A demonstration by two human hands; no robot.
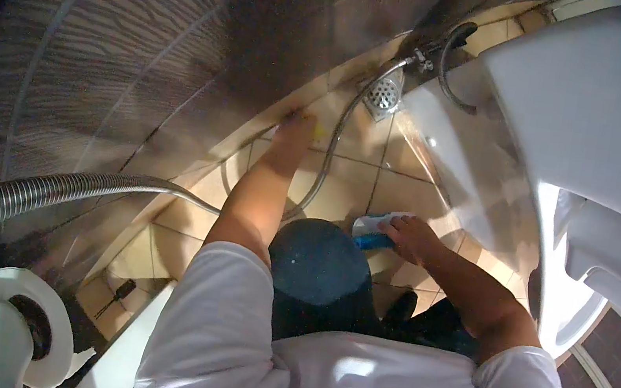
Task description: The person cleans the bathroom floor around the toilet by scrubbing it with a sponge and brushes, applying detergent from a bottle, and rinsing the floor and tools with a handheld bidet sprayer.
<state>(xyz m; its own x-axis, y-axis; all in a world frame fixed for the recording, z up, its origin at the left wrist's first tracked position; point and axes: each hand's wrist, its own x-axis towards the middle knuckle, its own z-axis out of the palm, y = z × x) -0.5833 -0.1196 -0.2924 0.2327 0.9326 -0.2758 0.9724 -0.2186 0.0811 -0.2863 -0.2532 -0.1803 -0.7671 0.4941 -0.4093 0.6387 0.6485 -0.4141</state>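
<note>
Stretched forward, my left hand [300,127] is low at the foot of the tiled wall, its fingers closed and partly in shadow. A small yellow patch shows at its side; I cannot tell what the hand holds. My right hand [409,237] grips a white and blue container [375,232], tilted low over the floor beside my knee. Between my hands a thin metal hose [329,157] curves across the floor tiles [344,183]. Beyond them lies a round metal floor drain [383,95].
A ribbed metal shower hose [73,191] hangs along the dark patterned wall [132,50] at left. A toilet paper roll [51,372] is at lower left. On the right stand a white toilet [594,99] and its raised seat. A small valve [423,60] sits near the drain.
</note>
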